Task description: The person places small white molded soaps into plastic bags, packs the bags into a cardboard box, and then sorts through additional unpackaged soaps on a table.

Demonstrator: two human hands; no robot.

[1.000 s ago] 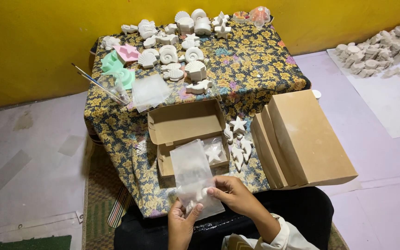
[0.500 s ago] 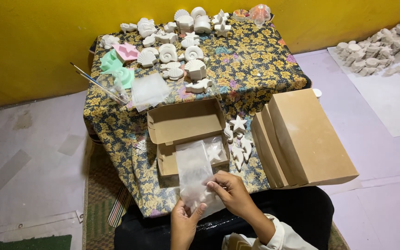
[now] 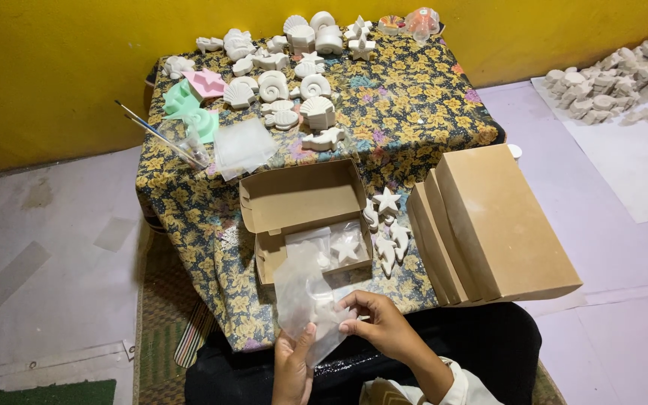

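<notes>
Since a second earlier the clear plastic bag [image 3: 305,300] had been drawn nearer and lower, off the open cardboard box [image 3: 305,217] and toward the near table edge, which suggests the bagging of one small white piece was under way. Far left on the floral tablecloth [image 3: 429,112] lay two thin brushes [image 3: 155,135], two green moulds [image 3: 189,111] and one pink mould [image 3: 206,81]. The left hand [image 3: 292,367] pinched the bag's lower edge between thumb and fingers. The open box held one bagged white star [image 3: 345,247]. The right hand [image 3: 380,326] had its fingertips closed on the bag's right side. Right of the box lay about five loose white figures [image 3: 388,229], then three closed cardboard boxes [image 3: 489,225].
</notes>
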